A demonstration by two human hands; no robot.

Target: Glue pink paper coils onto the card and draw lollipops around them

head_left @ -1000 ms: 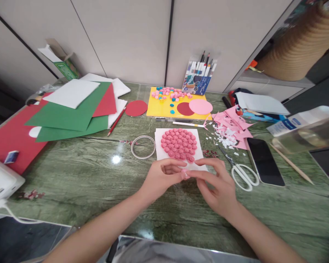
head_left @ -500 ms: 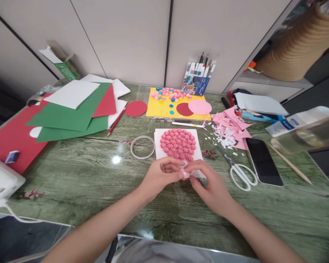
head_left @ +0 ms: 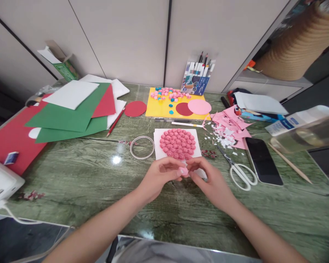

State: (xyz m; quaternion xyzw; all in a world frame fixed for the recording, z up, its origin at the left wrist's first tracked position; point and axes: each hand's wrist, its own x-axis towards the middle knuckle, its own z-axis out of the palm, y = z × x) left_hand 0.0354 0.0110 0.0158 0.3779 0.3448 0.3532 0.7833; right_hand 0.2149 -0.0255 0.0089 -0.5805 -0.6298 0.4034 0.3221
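Between my fingertips is a small pink paper piece [head_left: 184,171] with a whitish patch; its exact shape is partly hidden. My left hand [head_left: 160,177] pinches it with thumb and fingers. From the other side, the thumb and forefinger of my right hand [head_left: 210,182] close in on its right edge. Just beyond my fingertips lies a white sheet [head_left: 157,140] bearing a round cluster of dark pink paper rosettes [head_left: 177,142]. My hands cover the sheet's near part. A roll of tape [head_left: 131,148] lies left of the sheet.
White-handled scissors [head_left: 242,177], a phone [head_left: 264,160] and a wooden stick [head_left: 290,163] lie to the right, below pink paper scraps [head_left: 230,118]. Coloured paper [head_left: 68,113] and a red pencil [head_left: 116,122] are left. A yellow sheet [head_left: 159,109] with small pink pieces lies behind.
My right fingertips have shifted slightly left and the right forefinger has lifted a little. The pink piece has turned slightly and moved up between my fingers.
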